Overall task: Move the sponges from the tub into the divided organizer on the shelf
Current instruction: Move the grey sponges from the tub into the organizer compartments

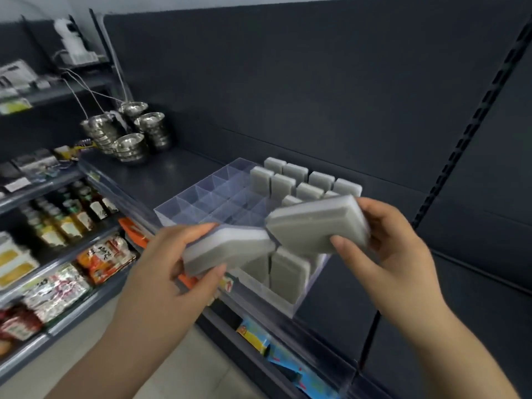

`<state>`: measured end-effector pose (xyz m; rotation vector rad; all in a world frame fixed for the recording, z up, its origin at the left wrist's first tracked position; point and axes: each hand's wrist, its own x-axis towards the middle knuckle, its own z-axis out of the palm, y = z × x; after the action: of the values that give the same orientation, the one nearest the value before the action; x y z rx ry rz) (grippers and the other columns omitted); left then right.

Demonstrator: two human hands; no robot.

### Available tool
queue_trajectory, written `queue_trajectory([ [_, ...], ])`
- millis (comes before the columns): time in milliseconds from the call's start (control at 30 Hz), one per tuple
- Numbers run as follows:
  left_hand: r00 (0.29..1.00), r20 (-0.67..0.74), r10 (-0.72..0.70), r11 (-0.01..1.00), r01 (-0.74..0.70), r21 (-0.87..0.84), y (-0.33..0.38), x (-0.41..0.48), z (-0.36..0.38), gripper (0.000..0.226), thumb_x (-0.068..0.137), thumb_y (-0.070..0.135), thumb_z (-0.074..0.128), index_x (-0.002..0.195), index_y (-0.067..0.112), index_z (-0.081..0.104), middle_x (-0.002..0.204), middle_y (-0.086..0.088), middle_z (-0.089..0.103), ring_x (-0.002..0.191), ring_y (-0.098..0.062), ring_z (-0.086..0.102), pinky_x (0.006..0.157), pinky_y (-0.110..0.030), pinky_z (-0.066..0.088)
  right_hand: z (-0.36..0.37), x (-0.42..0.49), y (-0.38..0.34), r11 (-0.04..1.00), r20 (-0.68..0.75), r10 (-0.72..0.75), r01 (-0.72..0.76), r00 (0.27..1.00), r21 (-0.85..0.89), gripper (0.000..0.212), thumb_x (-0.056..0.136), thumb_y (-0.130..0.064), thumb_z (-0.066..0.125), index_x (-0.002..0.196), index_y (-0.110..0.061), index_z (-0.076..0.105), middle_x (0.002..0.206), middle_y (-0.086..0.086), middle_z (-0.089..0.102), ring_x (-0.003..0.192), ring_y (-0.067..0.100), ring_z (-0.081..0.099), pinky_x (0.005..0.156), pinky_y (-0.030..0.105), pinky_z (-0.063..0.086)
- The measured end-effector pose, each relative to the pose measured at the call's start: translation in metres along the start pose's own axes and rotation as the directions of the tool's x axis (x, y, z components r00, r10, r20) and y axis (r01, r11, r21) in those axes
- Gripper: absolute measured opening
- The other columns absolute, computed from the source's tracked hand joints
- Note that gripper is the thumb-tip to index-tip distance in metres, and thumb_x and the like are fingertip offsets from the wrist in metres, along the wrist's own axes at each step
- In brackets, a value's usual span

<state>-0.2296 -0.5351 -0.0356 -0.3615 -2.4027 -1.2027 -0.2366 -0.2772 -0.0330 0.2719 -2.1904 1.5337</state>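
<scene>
Our left grip (172, 272) pinched a sponge (227, 246), and our right grip (394, 249) pinched a second sponge (313, 223) the same way! Both were tilted, corners close together, just above the near edge of the organizer (184, 203). We saw more sponges (299, 180) standing upright in its far right compartments, and others (288, 272) in the near ones under the held pair. The organizer sat on the shelf (172, 171), with steel bowls (135, 139) well apart to the left.
</scene>
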Motion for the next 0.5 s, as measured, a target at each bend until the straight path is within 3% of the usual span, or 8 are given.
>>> queue_trajectory([
  [33, 1.0, 0.006, 0.021, 0.999, -0.021, 0.038, -0.006, 0.018, -0.002, 0.042, 0.075, 0.041, 0.069, 0.111, 0.054, 0.051, 0.11, 0.024, 0.051, 0.101, 0.002, 0.054, 0.069, -0.008, 0.047, 0.006, 0.018, 0.004, 1.0, 0.002, 0.0, 0.0, 1.0, -0.001, 0.041, 0.073, -0.03, 0.067, 0.106, -0.048, 0.052, 0.106, -0.025, 0.06, 0.099, 0.0, 0.059, 0.081, 0.016, 0.049],
  [100, 1.0, -0.001, 0.024, 0.997, -0.024, 0.079, -0.022, 0.05, -0.004, 0.044, 0.073, 0.051, 0.061, 0.115, 0.052, 0.05, 0.112, 0.025, 0.05, 0.102, -0.001, 0.055, 0.071, -0.02, 0.052, 0.016, 0.051, 0.012, 1.0, 0.008, 0.009, -0.009, 1.0, -0.001, 0.04, 0.074, -0.032, 0.067, 0.106, -0.05, 0.051, 0.106, -0.027, 0.059, 0.098, -0.001, 0.059, 0.081, 0.015, 0.049],
  [167, 1.0, -0.023, -0.01, 0.999, 0.011, 0.053, -0.043, 0.073, -0.001, 0.046, 0.07, 0.052, 0.058, 0.116, 0.053, 0.049, 0.113, 0.026, 0.05, 0.101, -0.004, 0.056, 0.07, -0.035, 0.055, 0.027, 0.08, 0.02, 1.0, 0.005, 0.008, -0.008, 1.0, -0.025, 0.04, 0.074, -0.032, 0.067, 0.105, -0.05, 0.05, 0.105, -0.03, 0.058, 0.097, -0.005, 0.058, 0.078, 0.009, 0.046],
  [267, 0.999, -0.005, -0.031, 0.999, 0.031, 0.008, -0.07, 0.09, 0.009, 0.046, 0.071, 0.046, 0.065, 0.114, 0.054, 0.05, 0.113, 0.023, 0.051, 0.104, -0.01, 0.056, 0.076, -0.043, 0.054, 0.044, 0.105, 0.033, 0.998, 0.026, 0.027, -0.025, 0.999, -0.057, 0.041, 0.075, -0.03, 0.068, 0.106, -0.048, 0.05, 0.106, -0.032, 0.056, 0.097, -0.007, 0.056, 0.078, 0.005, 0.043],
  [333, 0.998, 0.021, -0.061, 0.998, 0.062, -0.004, -0.082, 0.099, 0.016, 0.044, 0.075, 0.045, 0.071, 0.111, 0.058, 0.049, 0.112, 0.023, 0.052, 0.104, -0.006, 0.055, 0.08, -0.041, 0.052, 0.053, 0.113, 0.041, 0.997, 0.038, 0.06, -0.058, 0.997, -0.06, 0.04, 0.074, -0.031, 0.068, 0.106, -0.048, 0.051, 0.106, -0.031, 0.057, 0.097, -0.007, 0.056, 0.079, 0.006, 0.044],
  [500, 0.994, 0.09, -0.067, 0.995, 0.074, -0.068, -0.104, 0.137, 0.029, 0.043, 0.068, 0.047, 0.059, 0.107, 0.063, 0.048, 0.109, 0.028, 0.053, 0.099, 0.003, 0.056, 0.075, -0.027, 0.048, 0.067, 0.13, 0.053, 0.987, -0.016, 0.117, -0.118, 0.993, -0.112, 0.037, 0.072, -0.031, 0.069, 0.1, -0.05, 0.053, 0.102, -0.029, 0.06, 0.095, -0.005, 0.059, 0.076, 0.006, 0.045],
])
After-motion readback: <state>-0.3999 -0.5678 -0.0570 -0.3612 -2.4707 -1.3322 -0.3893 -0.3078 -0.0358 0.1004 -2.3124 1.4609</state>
